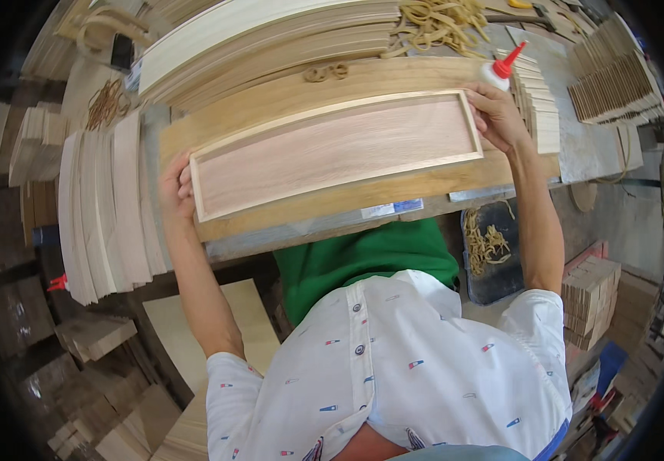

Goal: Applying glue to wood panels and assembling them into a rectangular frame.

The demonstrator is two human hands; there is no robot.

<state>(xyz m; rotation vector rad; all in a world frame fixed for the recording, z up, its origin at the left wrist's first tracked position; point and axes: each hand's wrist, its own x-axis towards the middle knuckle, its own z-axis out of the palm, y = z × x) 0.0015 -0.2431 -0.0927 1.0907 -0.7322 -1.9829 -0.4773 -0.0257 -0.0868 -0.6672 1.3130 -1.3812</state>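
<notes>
A long, shallow wooden tray with a thin raised rim and a pale pinkish base lies in front of me, slightly slanted. My left hand grips its left end, fingers curled at the short side. At the far right corner, my right hand pinches the rim with thumb and fingers. Beneath the tray is a wide wooden board on the workbench; whether they touch is unclear. Just beyond my right hand stands a white glue bottle with a red nozzle. Two curled bands rest on the board's far side.
Stacked thin panels line the bench's far side, beside a heap of tan rubber bands. Wood strips stand at the left, more strips at the right. A dark bin holding bands sits below the bench edge.
</notes>
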